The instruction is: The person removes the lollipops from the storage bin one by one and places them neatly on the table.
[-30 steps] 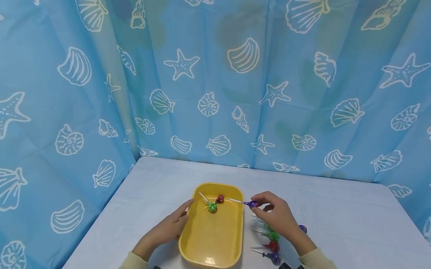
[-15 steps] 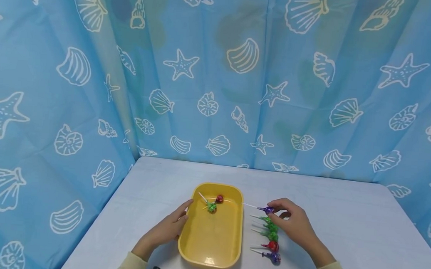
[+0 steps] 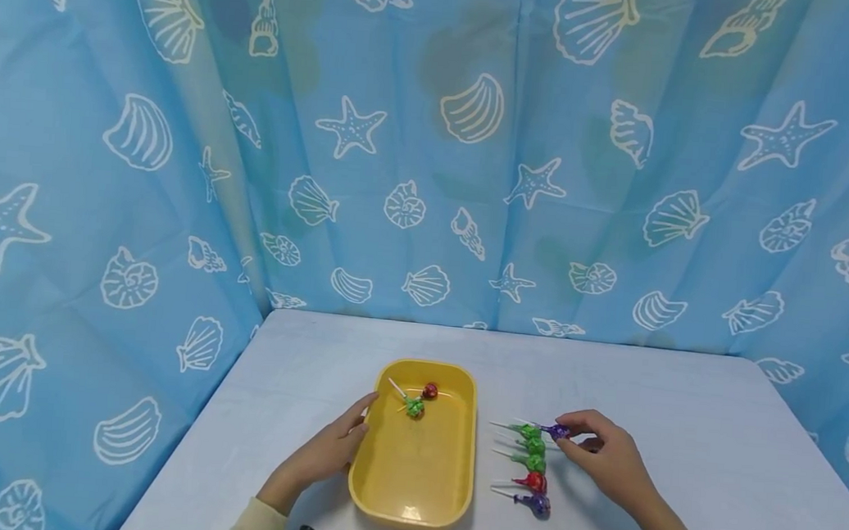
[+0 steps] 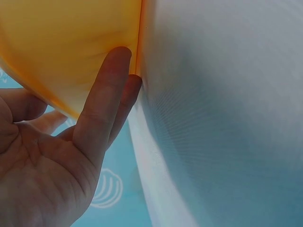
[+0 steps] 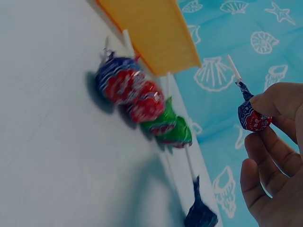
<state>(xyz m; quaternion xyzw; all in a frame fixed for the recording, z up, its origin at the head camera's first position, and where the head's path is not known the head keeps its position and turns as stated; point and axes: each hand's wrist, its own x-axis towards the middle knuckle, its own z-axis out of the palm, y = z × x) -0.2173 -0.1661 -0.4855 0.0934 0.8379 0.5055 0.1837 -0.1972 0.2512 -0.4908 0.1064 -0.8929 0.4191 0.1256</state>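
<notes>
My right fingers (image 5: 265, 101) pinch a purple lollipop (image 5: 252, 117) by its wrapped head, stick pointing away, held just above the surface (image 3: 680, 414) at the far end of a row of lollipops (image 3: 531, 465): green, green, red, purple. My right hand (image 3: 603, 458) sits right of that row. My left fingers (image 4: 106, 90) lie straight and relaxed, grasping nothing, pressed flat against the outer left wall of the yellow tray (image 3: 409, 486). Inside the tray, near its far end, lie a green lollipop (image 3: 415, 409) and a red one (image 3: 430, 391).
</notes>
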